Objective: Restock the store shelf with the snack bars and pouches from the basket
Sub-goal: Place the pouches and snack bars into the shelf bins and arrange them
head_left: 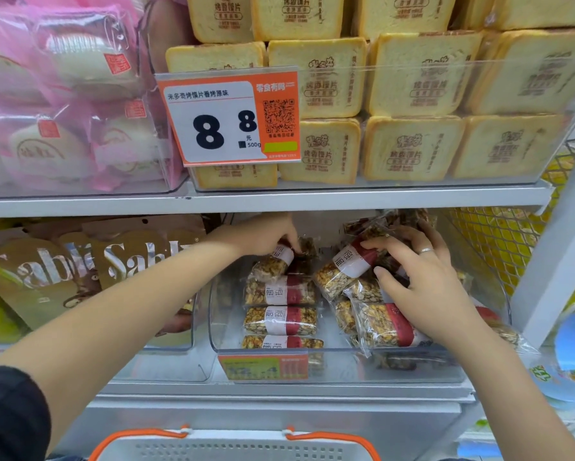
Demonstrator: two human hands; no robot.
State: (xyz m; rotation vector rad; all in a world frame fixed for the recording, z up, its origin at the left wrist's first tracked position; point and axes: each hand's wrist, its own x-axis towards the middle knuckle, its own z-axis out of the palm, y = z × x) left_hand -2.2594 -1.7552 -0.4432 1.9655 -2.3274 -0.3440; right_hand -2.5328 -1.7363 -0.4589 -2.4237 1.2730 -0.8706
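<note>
Both hands inside clear bin [329, 356], lower shelf.
Left hand [263, 237] pinching top snack bar [273, 262] of stacked column; three more bars directly below fingertips. Right hand [422, 281], ring on one finger, gripping loose bundle of bars [352, 271]; further bars beneath palm. Basket [233, 444] below, at frame bottom.

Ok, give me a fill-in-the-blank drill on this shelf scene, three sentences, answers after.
1. The big price tag under the bread-shaped packs shows the digits ____.
2. The ring sits on the ____ hand.
3. The left hand holds a snack bar inside the clear ____.

Answers: 8 8; right; bin
</note>
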